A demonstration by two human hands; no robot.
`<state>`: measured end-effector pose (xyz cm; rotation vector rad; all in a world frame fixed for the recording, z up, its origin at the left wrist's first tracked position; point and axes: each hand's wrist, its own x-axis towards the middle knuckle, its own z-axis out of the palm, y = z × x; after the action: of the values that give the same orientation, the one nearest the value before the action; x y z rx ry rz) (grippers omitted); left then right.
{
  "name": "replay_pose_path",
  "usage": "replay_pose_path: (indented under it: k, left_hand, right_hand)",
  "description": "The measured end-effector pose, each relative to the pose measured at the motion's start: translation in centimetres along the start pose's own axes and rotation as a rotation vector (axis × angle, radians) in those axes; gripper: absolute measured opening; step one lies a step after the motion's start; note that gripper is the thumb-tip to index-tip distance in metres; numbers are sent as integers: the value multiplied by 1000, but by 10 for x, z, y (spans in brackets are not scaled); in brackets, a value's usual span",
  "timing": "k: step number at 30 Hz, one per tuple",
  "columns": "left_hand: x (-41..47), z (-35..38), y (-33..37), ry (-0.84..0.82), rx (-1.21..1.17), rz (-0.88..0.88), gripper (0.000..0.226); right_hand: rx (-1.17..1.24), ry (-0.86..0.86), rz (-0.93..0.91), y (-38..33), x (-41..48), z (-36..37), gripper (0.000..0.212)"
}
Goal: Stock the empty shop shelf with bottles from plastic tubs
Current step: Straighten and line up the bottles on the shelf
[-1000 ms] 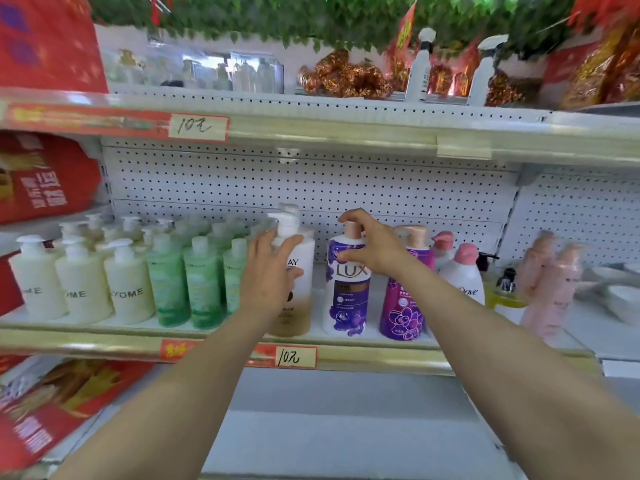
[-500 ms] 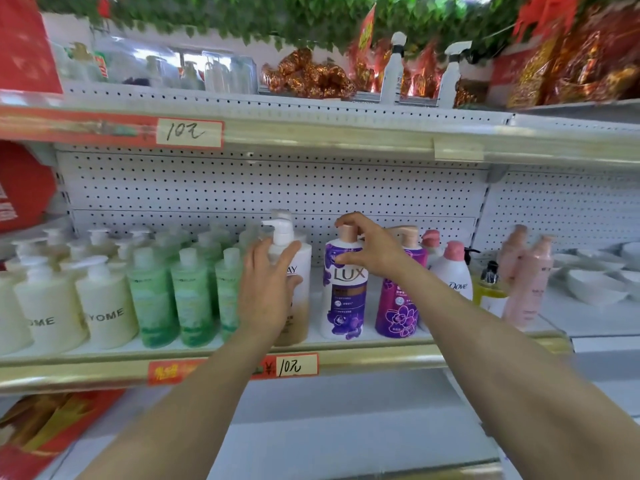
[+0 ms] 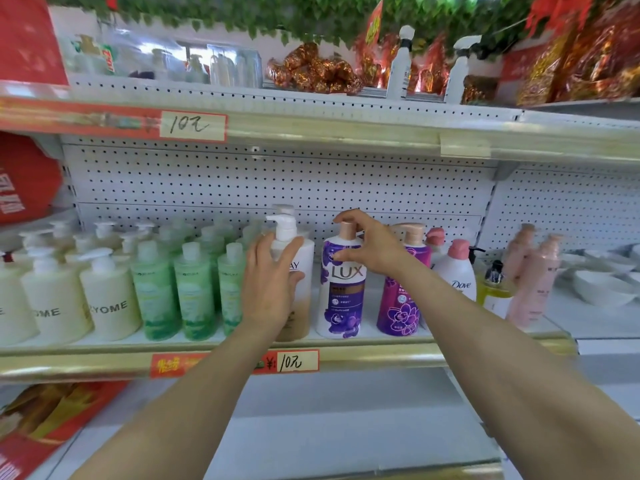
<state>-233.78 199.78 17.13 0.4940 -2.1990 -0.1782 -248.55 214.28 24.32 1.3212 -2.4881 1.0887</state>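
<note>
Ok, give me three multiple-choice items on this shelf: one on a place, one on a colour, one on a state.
1. The LUX bottle stands: A) on the top shelf B) between the white pump bottle and the purple flower bottle C) left of the green bottles.
2. The Dove bottle has a cap that is: A) pink B) green C) black.
3. The left hand: A) hangs idle B) holds a price tag C) grips the white pump bottle.
B, one stands on each side; A, its cap shows pink; C, its fingers wrap the bottle.
</note>
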Motion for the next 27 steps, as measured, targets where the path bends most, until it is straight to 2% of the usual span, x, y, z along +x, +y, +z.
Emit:
replay_pose_path:
  k: [4,7,8,11,13,17,20,27]
  left_hand:
    - [-5,5,9,77,49,-23,67]
    - [-11,10,41,175,37,39,68]
    - [-11,12,54,178,12,64,67]
    - [-3,20,85,94,-58,84,66]
    - [4,26,96,26,-72,65,63]
    - [8,37,99,-43,5,59,66]
    - [8,41,100,-102,70,25,66]
    - [9,41,108,-103,50,-39,66]
  right_hand:
    - [-17,-12,-21,4,-2,-1,68]
    - [43,-70,-40,6,-9,-11,85]
    - [40,-29,-55,8,-11,-18,85]
    - [29,314,-78,26,-19,-45,66]
    - [23,419,-20,44,-24,-61,64]
    - [-34,169,75,77,-34,-69,86]
    - [-24,15,99,89,-36,-65,93]
    - [-26,2,80,91,-33,-69,79]
